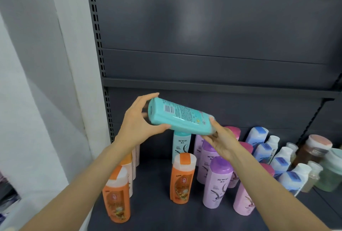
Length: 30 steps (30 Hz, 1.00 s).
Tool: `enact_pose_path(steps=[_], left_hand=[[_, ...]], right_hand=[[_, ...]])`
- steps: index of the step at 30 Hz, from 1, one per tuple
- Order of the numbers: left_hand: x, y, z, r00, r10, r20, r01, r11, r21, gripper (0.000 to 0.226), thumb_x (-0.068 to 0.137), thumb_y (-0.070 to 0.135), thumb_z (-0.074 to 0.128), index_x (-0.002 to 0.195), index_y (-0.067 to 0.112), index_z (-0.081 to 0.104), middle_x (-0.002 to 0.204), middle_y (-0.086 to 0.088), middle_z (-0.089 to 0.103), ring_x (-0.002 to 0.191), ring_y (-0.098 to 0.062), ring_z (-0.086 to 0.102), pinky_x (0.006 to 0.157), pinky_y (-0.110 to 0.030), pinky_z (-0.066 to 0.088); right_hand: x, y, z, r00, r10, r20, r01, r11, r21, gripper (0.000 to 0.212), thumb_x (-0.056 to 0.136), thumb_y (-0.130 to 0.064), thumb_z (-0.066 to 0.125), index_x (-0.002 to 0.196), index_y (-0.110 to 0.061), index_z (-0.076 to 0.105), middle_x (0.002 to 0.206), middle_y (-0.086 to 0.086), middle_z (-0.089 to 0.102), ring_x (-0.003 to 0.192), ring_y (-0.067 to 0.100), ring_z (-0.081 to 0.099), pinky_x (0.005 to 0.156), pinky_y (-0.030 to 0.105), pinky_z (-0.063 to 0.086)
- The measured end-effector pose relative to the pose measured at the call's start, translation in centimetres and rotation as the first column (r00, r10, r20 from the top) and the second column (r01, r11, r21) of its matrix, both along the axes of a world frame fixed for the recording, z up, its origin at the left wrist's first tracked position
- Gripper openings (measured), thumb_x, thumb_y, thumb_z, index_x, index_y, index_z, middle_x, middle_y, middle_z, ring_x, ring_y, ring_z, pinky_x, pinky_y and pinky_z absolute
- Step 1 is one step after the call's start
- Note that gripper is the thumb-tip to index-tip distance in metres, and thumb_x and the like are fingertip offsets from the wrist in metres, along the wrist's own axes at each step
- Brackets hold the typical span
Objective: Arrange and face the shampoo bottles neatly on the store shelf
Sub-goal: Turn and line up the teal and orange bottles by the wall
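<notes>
Both hands grasp the teal bottle (182,117): our left hand (137,123) wraps its base end, thumb under and fingers over the top; our right hand (223,142) curls round the cap end from below. Bottle is in the air above the shelf (155,203), lying almost flat, base to the left and a bit higher, back label with barcode facing us.

Directly under it a second teal bottle (181,144) stands upright at the back, front label toward us. In front of that, an orange bottle (182,178) stands alone mid-shelf. Another orange bottle (116,198) stands at the front left, more pale and orange ones in a row behind it, partly hidden by our left forearm.

Right of centre: purple bottles (217,181) upright in a row running front to back, then pink bottles (244,199), partly behind our right arm. Further right, blue-and-white bottles (263,152) in a diagonal row, small clear ones beside them, and a brown jar (312,149) near the right edge.

Upper shelf (222,86) sits just above our hands.
</notes>
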State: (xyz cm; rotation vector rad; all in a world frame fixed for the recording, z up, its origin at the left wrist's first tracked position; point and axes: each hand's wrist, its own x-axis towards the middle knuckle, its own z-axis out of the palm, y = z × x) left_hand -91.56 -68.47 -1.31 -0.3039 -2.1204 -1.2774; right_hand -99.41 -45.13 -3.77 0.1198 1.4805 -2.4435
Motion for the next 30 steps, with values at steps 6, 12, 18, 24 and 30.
enact_pose_path(steps=[6, 12, 18, 24, 30], left_hand=[[-0.2, 1.1, 1.7, 1.000, 0.008, 0.012, -0.009, 1.000, 0.026, 0.071, 0.059, 0.028, 0.088, 0.120, 0.038, 0.054, 0.112, 0.017, 0.053, 0.108, 0.000, 0.053, 0.086, -0.024, 0.053], [-0.2, 0.8, 1.2, 0.996, 0.054, 0.068, -0.060, 0.994, 0.088, 0.064, 0.058, 0.035, 0.086, 0.115, 0.035, 0.058, 0.111, 0.014, 0.058, 0.106, -0.005, 0.057, 0.082, -0.025, 0.055], [-1.7, -0.3, 0.2, 0.950, 0.135, 0.280, -0.232, 0.908, 0.349, 0.046, 0.066, 0.041, 0.079, 0.107, 0.025, 0.064, 0.101, 0.007, 0.069, 0.092, -0.004, 0.065, 0.081, -0.029, 0.056], [-2.8, -0.8, -1.8, 0.865, -0.109, 0.490, -0.291, 0.687, 0.666, 0.055, 0.072, 0.047, 0.074, 0.105, 0.004, 0.063, 0.103, -0.012, 0.067, 0.090, -0.019, 0.069, 0.076, -0.032, 0.059], [-4.7, 0.1, -4.4, 0.711, -0.244, 0.660, -0.350, 0.691, 0.632, 0.047, 0.089, 0.043, 0.057, 0.106, -0.001, 0.055, 0.102, -0.023, 0.064, 0.086, -0.035, 0.067, 0.080, -0.035, 0.055]], right_hand=[[0.1, -1.1, -0.9, 0.983, 0.046, 0.180, -0.047, 0.999, 0.004, 0.034, 0.091, -0.020, 0.060, 0.115, 0.004, 0.057, 0.113, 0.023, 0.061, 0.102, 0.032, 0.063, 0.062, 0.040, 0.060], [0.6, -0.5, -0.8, 0.984, 0.044, 0.173, -0.042, 0.999, -0.017, 0.030, 0.089, -0.024, 0.063, 0.109, -0.002, 0.060, 0.106, 0.019, 0.062, 0.095, 0.027, 0.064, 0.053, 0.032, 0.059], [0.9, 0.1, -0.5, 0.987, 0.149, -0.059, -0.153, 0.986, -0.061, 0.038, 0.083, -0.015, 0.063, 0.120, -0.003, 0.058, 0.098, 0.007, 0.071, 0.093, 0.016, 0.068, 0.079, 0.024, 0.058], [0.1, 0.1, -1.0, 0.955, 0.019, -0.297, -0.035, 0.998, -0.050, 0.055, 0.070, -0.006, 0.070, 0.121, -0.020, 0.053, 0.108, 0.002, 0.066, 0.099, 0.013, 0.066, 0.078, 0.021, 0.055], [-0.3, -0.6, 0.4, 0.903, -0.067, -0.425, 0.132, 0.983, 0.125, 0.033, 0.079, -0.002, 0.070, 0.104, -0.019, 0.058, 0.104, 0.003, 0.067, 0.097, 0.018, 0.066, 0.079, 0.031, 0.057]])
